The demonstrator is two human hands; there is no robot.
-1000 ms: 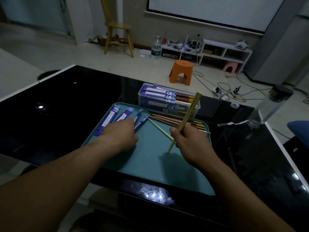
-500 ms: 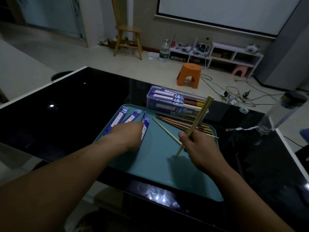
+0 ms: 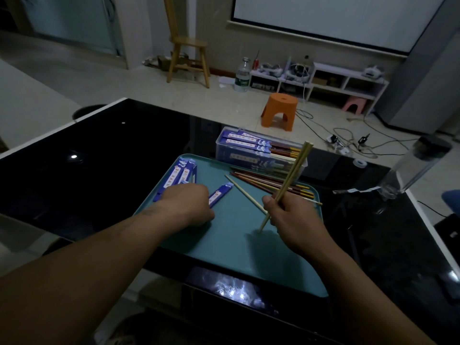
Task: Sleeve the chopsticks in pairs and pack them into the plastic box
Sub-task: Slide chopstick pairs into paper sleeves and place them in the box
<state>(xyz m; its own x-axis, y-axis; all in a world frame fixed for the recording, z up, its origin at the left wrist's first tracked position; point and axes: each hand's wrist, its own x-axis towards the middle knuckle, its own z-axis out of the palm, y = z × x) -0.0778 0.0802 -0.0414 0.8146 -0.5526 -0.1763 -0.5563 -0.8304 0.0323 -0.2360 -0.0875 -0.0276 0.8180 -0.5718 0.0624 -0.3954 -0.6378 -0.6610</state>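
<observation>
Dim room, hands working over a teal tray (image 3: 249, 257)

The right hand (image 3: 296, 220) is gripping a pale chopstick pair (image 3: 290, 180); the left hand (image 3: 188, 202) is covering a blue sleeve (image 3: 220, 194), its grip hidden. The plastic box (image 3: 258, 155) is sitting behind, its contents murky.

1. A dim living room in a home, by the look of it: pale tiled floor (image 3: 99, 78) and a glossy black table (image 3: 87, 155) up front.
2. A projector screen (image 3: 331, 18) hangs on the far wall.
3. Beneath it runs a low white shelf (image 3: 323, 78) cluttered with gadgets and cables.
4. A tall wooden chair (image 3: 185, 46), an orange plastic stool (image 3: 280, 108) and a small pink stool (image 3: 354, 103) stand about.
5. A water bottle (image 3: 242, 75) and a power strip with trailing cords (image 3: 348, 140) sit on the floor.
</observation>
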